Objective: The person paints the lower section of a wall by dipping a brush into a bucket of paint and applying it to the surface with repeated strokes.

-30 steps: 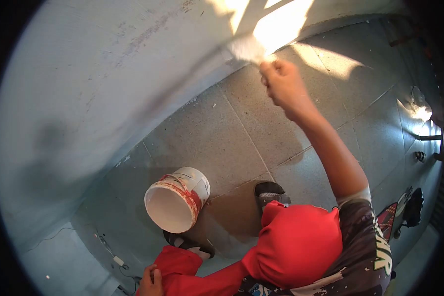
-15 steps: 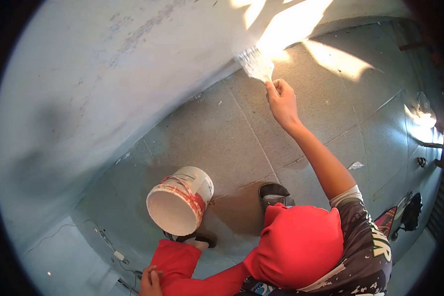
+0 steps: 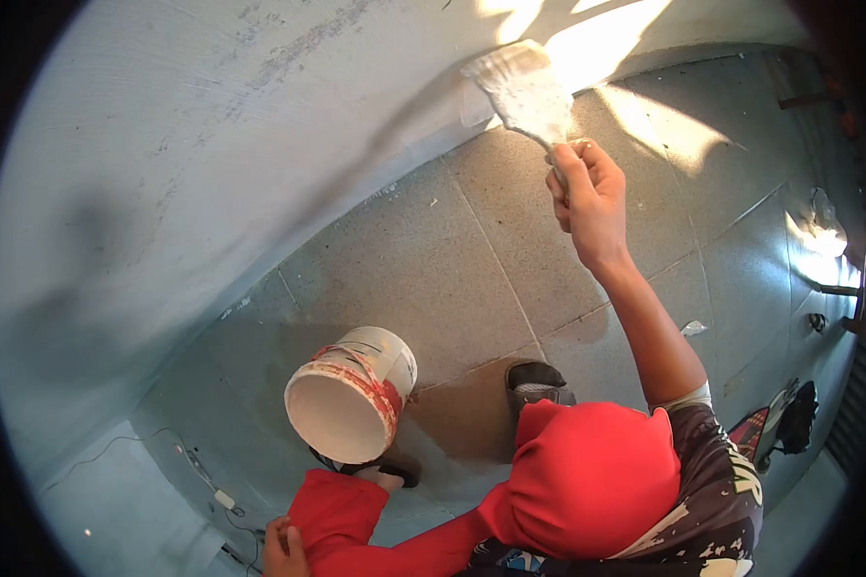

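A wide paintbrush (image 3: pixel 524 88), whitish and coated with paint, is gripped by its handle in my right hand (image 3: pixel 592 197). Its bristles are at the lower part of the pale wall (image 3: pixel 192 163), beside a patch of sunlight. My left hand (image 3: pixel 284 550) is at the bottom left, beside my red-clothed knee, with its fingers partly curled; what it holds, if anything, is hidden. Between the wall and my feet stands a white bucket (image 3: pixel 342 413) with red paint stains, its open top facing the camera and pale inside.
Grey floor tiles (image 3: pixel 452 250) run along the wall. A cable with a white connector (image 3: pixel 223 499) lies at the lower left. My dark sandal (image 3: pixel 537 377) is right of the bucket. A white scrap (image 3: pixel 693 328) and a dark object (image 3: pixel 797 418) lie on the right.
My right hand has moved right and slightly down, and the brush now shows its broad side with its bristles higher on the wall. My left hand has shifted slightly left.
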Available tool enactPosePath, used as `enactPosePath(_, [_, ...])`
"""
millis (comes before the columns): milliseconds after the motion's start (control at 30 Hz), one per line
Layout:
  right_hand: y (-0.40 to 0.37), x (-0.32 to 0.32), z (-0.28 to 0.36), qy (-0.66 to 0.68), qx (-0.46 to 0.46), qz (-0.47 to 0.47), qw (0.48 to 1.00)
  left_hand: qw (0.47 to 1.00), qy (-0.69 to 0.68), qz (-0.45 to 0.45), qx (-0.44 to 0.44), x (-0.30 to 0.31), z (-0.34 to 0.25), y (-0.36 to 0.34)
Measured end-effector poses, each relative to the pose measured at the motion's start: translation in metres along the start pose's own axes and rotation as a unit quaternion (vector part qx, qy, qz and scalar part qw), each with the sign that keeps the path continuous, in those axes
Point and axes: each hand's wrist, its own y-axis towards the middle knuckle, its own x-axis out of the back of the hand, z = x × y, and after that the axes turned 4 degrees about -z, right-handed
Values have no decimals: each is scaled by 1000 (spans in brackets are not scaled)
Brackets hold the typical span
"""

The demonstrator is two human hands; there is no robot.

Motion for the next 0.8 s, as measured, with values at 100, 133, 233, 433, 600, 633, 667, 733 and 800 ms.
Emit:
enactPosePath(100, [7,-1,-21,21,42,-4,999,1000,4,-9,2,0,3,1])
enactPosePath(133, [18,-5,-38,-13,27,-12,999,1000,3,-9,0,0,2,1])
enactPosePath(233, [39,-13,-83,-90,-17,-28,995,1000,-6,11,12,0,2,1])
enactPosePath(433, [37,-7,-131,-177,-62,-48,981,1000,14,14,7,-2,17,1])
enactPosePath(600, [39,-8,-136,-196,-88,-47,975,1000,11,15,14,-2,15,0])
enactPosePath(633, [40,-9,-133,-197,-87,-47,975,1000,11,15,14,-2,13,-1])
enactPosePath(667, [41,-10,-130,-195,-100,-49,974,1000,6,19,24,-1,10,-2])
enactPosePath(733, [46,-11,-129,-190,-113,-50,974,999,2,21,33,0,9,-3])
enactPosePath(800, [52,-13,-131,-197,-113,-29,974,999,14,17,28,-1,12,-2])
